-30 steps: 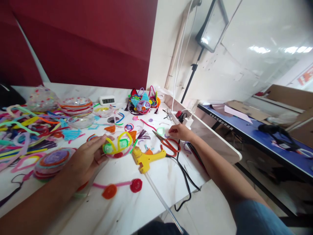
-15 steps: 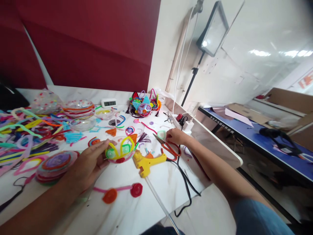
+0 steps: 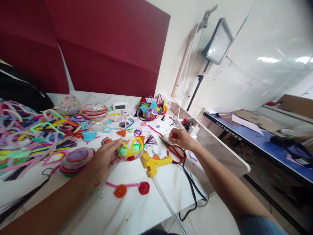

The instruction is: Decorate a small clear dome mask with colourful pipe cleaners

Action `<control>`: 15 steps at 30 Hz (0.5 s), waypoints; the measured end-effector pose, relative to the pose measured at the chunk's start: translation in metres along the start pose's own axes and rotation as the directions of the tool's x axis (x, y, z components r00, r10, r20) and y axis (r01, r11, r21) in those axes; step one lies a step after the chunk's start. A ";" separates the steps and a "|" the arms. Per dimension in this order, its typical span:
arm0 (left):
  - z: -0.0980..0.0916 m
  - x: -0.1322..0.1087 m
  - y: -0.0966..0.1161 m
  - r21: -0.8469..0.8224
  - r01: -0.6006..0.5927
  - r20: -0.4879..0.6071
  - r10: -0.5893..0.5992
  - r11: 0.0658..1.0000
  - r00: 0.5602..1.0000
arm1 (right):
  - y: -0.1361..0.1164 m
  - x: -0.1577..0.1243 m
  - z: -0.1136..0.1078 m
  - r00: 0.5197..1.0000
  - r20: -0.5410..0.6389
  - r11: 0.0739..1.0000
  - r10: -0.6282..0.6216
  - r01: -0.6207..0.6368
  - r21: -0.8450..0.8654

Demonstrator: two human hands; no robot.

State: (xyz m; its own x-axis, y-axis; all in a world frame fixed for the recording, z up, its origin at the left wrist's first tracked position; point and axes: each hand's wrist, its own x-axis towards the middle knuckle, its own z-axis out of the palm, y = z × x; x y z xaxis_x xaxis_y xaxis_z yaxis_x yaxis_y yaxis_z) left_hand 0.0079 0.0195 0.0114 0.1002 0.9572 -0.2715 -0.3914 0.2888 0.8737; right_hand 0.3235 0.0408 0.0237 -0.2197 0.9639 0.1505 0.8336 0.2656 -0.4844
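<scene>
Near desk (image 3: 137, 212) middle, clasps dome (image 3: 130, 150) with left hand (image 3: 104, 163), grip closed on its left side, dome lying right of the palm. Rests right hand (image 3: 179, 137) farther right, at tips of scissors (image 3: 177, 152); grip curled, cannot tell if pinching anything. Has glue gun (image 3: 155, 162) between both hands, just beside dome, long axis left-right.
</scene>
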 end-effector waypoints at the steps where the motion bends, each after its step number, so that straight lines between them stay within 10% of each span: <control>1: 0.000 0.000 0.000 -0.002 -0.003 0.011 0.003 1.000 1.000 | -0.006 -0.002 0.002 1.000 0.001 0.998 -0.018 0.018 0.054; 15: 0.005 -0.006 -0.003 0.000 -0.048 0.060 0.048 0.999 0.997 | -0.091 -0.017 0.029 1.000 -0.011 0.644 -0.010 0.015 0.765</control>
State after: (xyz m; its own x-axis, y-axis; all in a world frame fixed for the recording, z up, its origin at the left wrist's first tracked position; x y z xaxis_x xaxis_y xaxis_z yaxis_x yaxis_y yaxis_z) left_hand 0.0125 0.0127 0.0125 0.1364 0.9694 -0.2043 -0.3959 0.2424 0.8857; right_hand 0.2370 0.0003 0.0405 -0.2222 0.9610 0.1645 0.1463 0.1997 -0.9689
